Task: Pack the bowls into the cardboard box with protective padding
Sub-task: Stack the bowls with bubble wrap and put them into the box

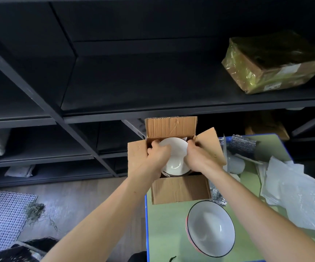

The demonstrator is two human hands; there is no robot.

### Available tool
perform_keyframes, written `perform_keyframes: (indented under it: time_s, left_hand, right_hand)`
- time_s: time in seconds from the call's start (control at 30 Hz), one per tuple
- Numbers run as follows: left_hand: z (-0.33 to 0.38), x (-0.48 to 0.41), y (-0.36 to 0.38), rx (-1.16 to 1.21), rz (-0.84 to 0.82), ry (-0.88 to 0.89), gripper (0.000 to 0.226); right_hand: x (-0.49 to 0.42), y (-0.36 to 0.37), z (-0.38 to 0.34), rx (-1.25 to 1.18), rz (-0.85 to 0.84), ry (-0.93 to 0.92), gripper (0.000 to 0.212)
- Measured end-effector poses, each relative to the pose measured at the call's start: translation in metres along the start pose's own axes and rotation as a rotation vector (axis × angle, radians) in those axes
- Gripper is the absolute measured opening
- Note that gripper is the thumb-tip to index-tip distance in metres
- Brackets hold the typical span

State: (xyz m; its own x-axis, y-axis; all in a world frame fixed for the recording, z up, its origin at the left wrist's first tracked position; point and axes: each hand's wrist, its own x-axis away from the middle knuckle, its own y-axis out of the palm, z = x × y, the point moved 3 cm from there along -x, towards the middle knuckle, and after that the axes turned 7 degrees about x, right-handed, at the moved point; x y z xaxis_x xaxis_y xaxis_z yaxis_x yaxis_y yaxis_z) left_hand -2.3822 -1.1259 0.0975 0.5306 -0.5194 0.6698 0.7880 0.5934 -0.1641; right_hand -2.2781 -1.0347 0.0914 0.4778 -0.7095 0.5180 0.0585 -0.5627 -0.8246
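Note:
An open cardboard box (180,189) stands on the green table (165,224), all of its flaps spread outward. Inside it sits a white bowl (175,156). My left hand (157,154) grips the bowl's left rim, and my right hand (195,155) grips its right rim, both reaching down into the box. Nearer to me on the table sits a stack of white bowls (210,227) with dark rims. Sheets of white foam padding (292,188) lie in a pile at the right.
Dark metal shelving (115,110) rises behind the table, with a taped parcel (272,63) on its upper right shelf. Silvery padded material (244,146) lies behind the box. White mesh (3,214) lies on the wooden floor at the left.

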Motion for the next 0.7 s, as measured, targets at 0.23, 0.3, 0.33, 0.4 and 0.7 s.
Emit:
perform_keyframes:
  time_s: [0.23, 0.3, 0.33, 0.4, 0.7]
  left_hand:
    - [-0.004, -0.008, 0.014, -0.009, 0.055, -0.116, 0.063]
    - [-0.008, -0.011, 0.016, -0.024, 0.050, -0.139, 0.067]
    - [-0.009, -0.013, 0.016, -0.038, 0.052, -0.147, 0.068]
    - [-0.012, -0.016, 0.017, -0.057, 0.051, -0.156, 0.070]
    - [-0.012, -0.023, 0.015, -0.274, -0.020, -0.170, 0.069]
  right_hand:
    - [-0.005, 0.022, -0.008, 0.000, -0.042, 0.043, 0.058]
    - [-0.004, 0.027, -0.009, 0.017, -0.065, 0.034, 0.065]
    - [-0.004, 0.028, -0.009, 0.026, -0.074, 0.033, 0.067]
    - [-0.005, 0.030, -0.009, 0.037, -0.070, 0.030, 0.071]
    - [-0.006, 0.035, -0.012, 0.068, -0.021, 0.028, 0.068]
